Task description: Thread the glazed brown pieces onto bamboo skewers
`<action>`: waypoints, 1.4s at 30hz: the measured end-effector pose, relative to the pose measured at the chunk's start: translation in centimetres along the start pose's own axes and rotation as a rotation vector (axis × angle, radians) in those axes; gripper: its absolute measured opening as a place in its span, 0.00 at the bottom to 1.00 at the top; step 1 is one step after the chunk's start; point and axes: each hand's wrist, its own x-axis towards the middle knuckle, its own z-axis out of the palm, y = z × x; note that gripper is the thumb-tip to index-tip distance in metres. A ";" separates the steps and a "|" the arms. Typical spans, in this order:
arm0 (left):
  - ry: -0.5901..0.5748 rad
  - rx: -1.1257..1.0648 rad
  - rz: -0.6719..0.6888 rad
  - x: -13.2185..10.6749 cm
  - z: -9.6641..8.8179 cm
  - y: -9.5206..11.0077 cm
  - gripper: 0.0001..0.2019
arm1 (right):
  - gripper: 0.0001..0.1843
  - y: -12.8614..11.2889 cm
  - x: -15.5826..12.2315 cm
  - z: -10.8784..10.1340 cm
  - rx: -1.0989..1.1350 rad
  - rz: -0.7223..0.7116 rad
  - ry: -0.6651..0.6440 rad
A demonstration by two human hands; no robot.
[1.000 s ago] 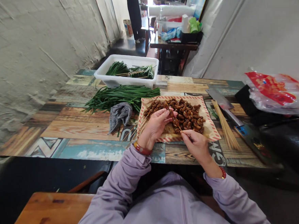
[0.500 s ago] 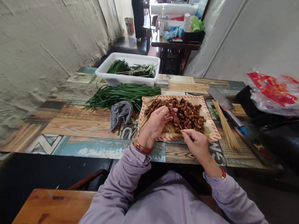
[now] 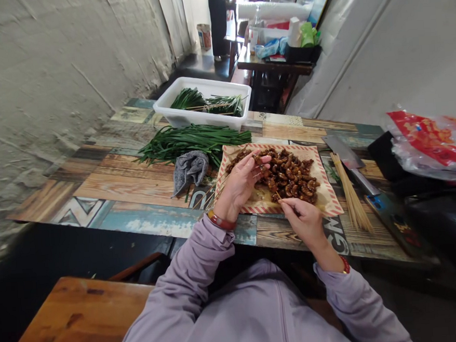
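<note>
A striped paper sheet [image 3: 327,198] on the table holds a heap of glossy brown pieces [image 3: 290,174]. Over its near left part, my left hand [image 3: 241,183] pinches one brown piece between thumb and fingers, with several thin skewers running under the palm toward the left. My right hand [image 3: 302,217] is closed on a thin bamboo skewer [image 3: 277,195] whose tip points up toward the piece in my left hand. Both sleeves are lilac, with a red bracelet on each wrist.
A loose bundle of bamboo skewers [image 3: 350,193] and a cleaver [image 3: 348,160] lie right of the sheet. Green chives [image 3: 190,140] and a grey cloth [image 3: 189,168] lie to its left, with a white tub [image 3: 204,116] behind. A plastic bag [image 3: 432,141] sits far right. A person stands in the background.
Both hands stay in nearly the same pose over the sheet; my left fingers have shifted slightly on the brown piece. The camera has drifted a little.
</note>
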 end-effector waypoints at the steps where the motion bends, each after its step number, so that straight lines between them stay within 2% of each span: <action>1: -0.004 0.001 0.000 0.0 -0.1 0.0 0.18 | 0.12 0.0 0.0 0.0 0.000 -0.001 0.000; 8: 0.047 0.015 0.031 0.4 -0.6 -0.4 0.13 | 0.11 0.3 -0.2 0.2 -0.078 -0.024 0.028; 19: 0.060 0.011 0.037 0.5 -0.4 -0.5 0.12 | 0.12 0.4 -0.1 0.2 -0.087 -0.046 0.023; 29: 0.059 0.028 -0.030 0.3 0.0 -0.4 0.15 | 0.11 0.0 0.1 0.2 -0.035 0.036 0.064; 36: -0.095 0.222 -0.119 -0.2 0.7 -1.1 0.28 | 0.10 0.2 0.2 0.2 -0.009 0.061 0.103; 42: -0.099 0.268 -0.087 -0.1 0.4 -1.6 0.29 | 0.10 0.0 0.3 0.2 0.006 0.036 0.093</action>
